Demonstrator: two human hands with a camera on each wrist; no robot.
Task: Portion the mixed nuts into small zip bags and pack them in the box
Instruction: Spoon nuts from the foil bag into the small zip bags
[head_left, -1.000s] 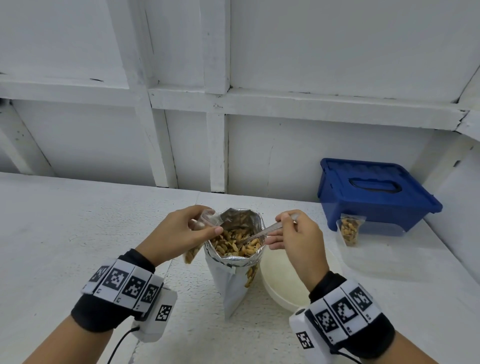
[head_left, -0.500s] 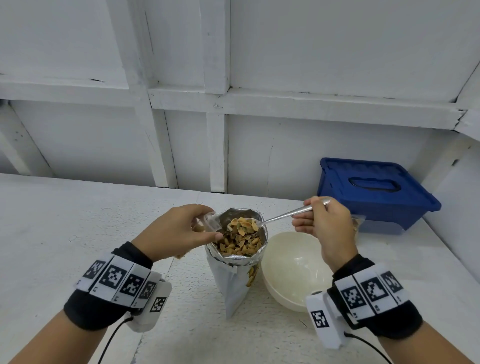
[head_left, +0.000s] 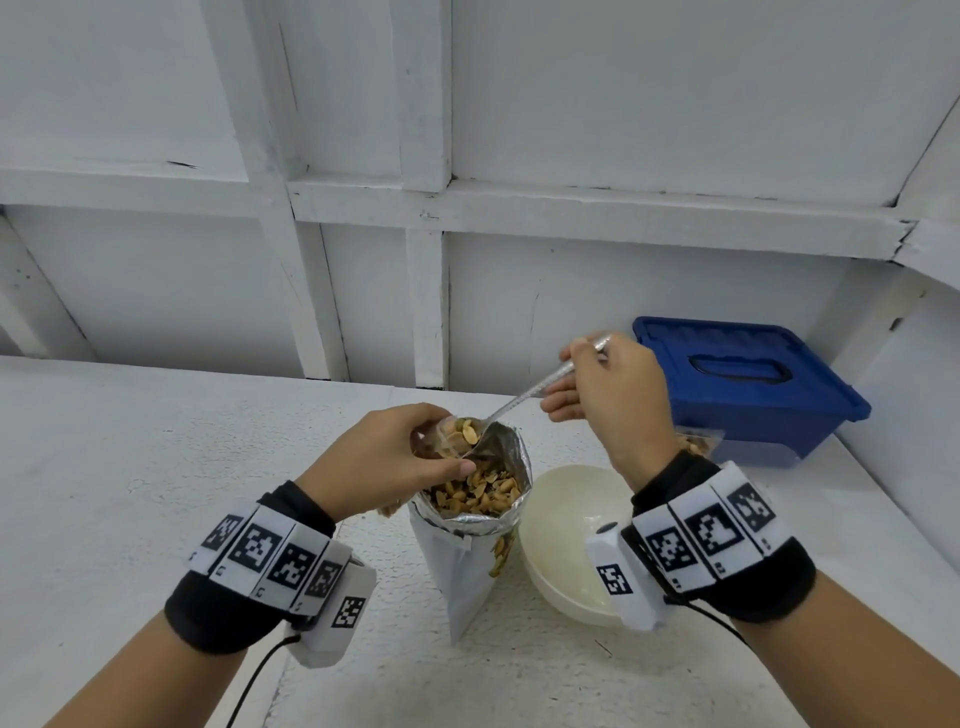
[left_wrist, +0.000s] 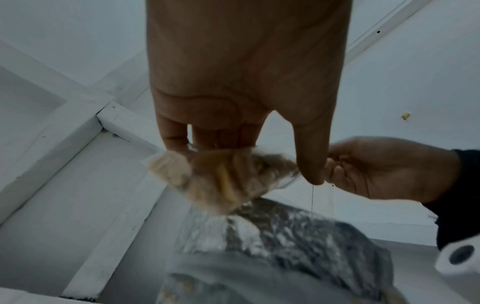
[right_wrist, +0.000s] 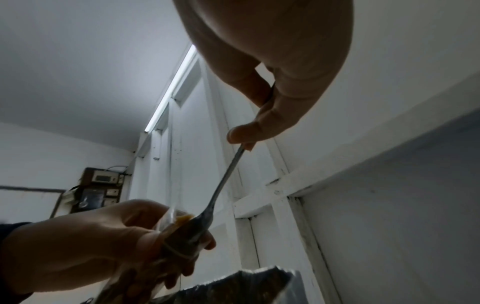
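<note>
Two hands meet over the nut bag (head_left: 470, 525) on the table (head_left: 130, 493): the left hand (head_left: 384, 462) pinches a small zip bag (head_left: 441, 441) open, while the right hand (head_left: 615, 395) grips the spoon (head_left: 514, 405), slanting down-left, bowl at the bag's mouth.

Plain white-painted room, looks like a bare utility or work space set up for packing food, not a fitted kitchen. White rough-textured counter (head_left: 156, 493) runs along a wall of white board panels with framing battens (head_left: 426, 291). Fluorescent tube light (right_wrist: 171, 86) on the ceiling. Far left in the right wrist view, an electrical panel with meter and switches (right_wrist: 101, 189) on the wall. On the counter: foil bag of mixed nuts (head_left: 470, 525), cream bowl (head_left: 561, 571), blue-lidded plastic box (head_left: 748, 384) at far right.
</note>
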